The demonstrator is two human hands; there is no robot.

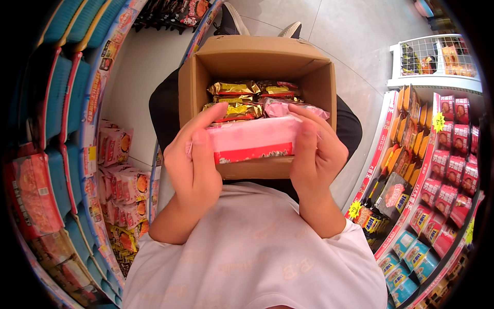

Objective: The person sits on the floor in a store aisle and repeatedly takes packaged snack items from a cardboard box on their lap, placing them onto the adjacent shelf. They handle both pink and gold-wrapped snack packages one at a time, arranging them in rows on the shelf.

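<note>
Red pkgs (455,167) R, blue pkgs (418,253), wht wire bskt (435,82)

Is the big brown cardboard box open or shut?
Open: looking down into the brown cardboard box, shiny gold rectangular packets and a crinkly pink packet show inside.

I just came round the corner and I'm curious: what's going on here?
A person is holding a pink-and-red packet between the left hand and the right hand, over the near side of an open cardboard box. Inside the box lie shiny gold packets and another pink packet. Shelves of packaged goods stand on both sides, with more pink packets on the left and red cups on the right.
</note>
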